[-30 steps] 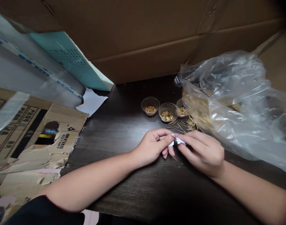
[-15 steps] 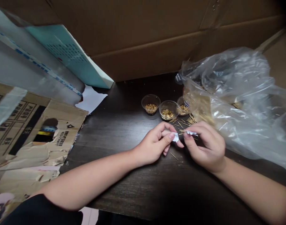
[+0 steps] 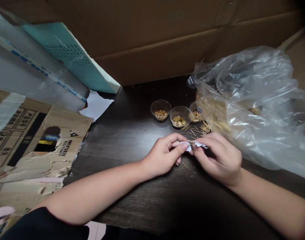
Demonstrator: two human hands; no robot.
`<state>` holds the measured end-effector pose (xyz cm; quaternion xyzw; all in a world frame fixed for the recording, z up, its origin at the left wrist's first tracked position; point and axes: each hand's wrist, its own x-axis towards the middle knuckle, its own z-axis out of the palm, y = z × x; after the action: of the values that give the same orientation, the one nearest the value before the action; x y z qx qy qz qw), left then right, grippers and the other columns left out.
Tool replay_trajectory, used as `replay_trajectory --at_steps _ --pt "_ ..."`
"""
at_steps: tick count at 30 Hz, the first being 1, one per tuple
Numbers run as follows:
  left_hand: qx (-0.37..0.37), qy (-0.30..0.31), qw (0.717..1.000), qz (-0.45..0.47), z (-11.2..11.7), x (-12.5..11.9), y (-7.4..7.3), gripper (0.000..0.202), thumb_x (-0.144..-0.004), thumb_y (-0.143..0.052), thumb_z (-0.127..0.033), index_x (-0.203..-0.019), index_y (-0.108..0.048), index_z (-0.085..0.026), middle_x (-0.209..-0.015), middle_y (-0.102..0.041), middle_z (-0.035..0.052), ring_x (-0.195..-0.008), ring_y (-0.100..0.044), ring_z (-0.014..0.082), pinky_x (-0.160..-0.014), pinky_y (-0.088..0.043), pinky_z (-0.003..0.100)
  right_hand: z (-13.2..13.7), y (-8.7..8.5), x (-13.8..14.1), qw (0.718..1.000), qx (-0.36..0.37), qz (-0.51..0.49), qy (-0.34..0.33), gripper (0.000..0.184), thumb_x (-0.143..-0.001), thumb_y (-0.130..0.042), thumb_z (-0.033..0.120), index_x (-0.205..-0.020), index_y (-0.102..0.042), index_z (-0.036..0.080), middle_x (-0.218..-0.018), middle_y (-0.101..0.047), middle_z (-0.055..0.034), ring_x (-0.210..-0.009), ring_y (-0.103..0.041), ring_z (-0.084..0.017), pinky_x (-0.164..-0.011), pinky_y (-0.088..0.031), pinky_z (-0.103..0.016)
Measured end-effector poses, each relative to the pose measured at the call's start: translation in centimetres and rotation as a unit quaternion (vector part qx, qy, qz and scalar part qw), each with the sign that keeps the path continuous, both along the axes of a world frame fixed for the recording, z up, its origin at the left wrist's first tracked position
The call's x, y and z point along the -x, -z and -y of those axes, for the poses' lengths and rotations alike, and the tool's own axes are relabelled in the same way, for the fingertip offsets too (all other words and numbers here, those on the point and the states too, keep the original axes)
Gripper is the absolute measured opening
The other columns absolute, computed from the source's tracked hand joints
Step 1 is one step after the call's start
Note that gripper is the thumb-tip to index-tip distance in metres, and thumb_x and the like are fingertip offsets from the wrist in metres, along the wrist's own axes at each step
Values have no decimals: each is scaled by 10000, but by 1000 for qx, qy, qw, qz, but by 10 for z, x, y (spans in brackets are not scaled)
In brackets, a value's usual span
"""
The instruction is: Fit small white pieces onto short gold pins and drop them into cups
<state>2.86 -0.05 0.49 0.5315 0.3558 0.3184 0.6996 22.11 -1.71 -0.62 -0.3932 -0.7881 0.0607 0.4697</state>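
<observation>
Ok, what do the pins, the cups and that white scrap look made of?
The pins look like brass or gold-plated metal, going by their shiny yellow glint. The cups seem clear, glossy plastic, though glass is possible. The white scrap looks like thin paper; too small to tell.

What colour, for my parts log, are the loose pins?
The thin metal pins are gold; head view.

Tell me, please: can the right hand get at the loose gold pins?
Probably yes: the right hand sits just below the loose gold-coloured pins, nothing between them. But it pinches a white paper scrap with the left hand, so it likely must release first.
</observation>
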Motion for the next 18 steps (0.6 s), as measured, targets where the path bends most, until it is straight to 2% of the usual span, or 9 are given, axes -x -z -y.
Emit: replay_trajectory --at_steps 4,8,12,15,18 --pt "-25 -4 999 -27 0 2 -1 280 -947 -617 -401 -946 -646 -122 -715 -636 1 -524 -518 49 -529 -441 170 1 1 1 1000 13 10 -6 226 -857 -670 70 -1037 -647 205 -838 -664 -41 -689 -626 -152 -599 -528 -285" --pt "-28 0 999 -30 -2 3 -3 259 -936 -628 -379 -910 -648 -122 -801 -708 45 -542 -549 56 -535 -462 176 -2 -2 3 998 41 -35 -36 167 -861 -641 68 -972 -623 190 -809 -618 -37 -697 -593 -158 -608 -505 -300" --pt "-15 -2 999 -39 -4 4 -5 247 -914 -644 -367 -856 -622 -128 -717 -712 45 -514 -539 62 -515 -453 178 -5 -1 -1 988 115 -87 -53 73 -915 -560 130 -882 -583 191 -791 -574 -35 -716 -565 -175 -640 -477 -329" --pt "6 -13 999 -38 -6 4 -7 242 -896 -650 -359 -815 -600 -137 -674 -703 36 -494 -530 60 -504 -455 176 -7 3 -4 976 168 -126 -60 130 -949 -531 177 -825 -565 192 -758 -556 -26 -687 -543 -170 -633 -449 -328" --pt "22 -18 999 -30 -7 4 -7 224 -887 -647 -339 -799 -592 -141 -659 -698 29 -487 -527 57 -499 -459 174 -8 5 -5 971 191 -132 -62 168 -964 -525 199 -799 -556 193 -745 -545 -21 -672 -525 -164 -627 -432 -323"
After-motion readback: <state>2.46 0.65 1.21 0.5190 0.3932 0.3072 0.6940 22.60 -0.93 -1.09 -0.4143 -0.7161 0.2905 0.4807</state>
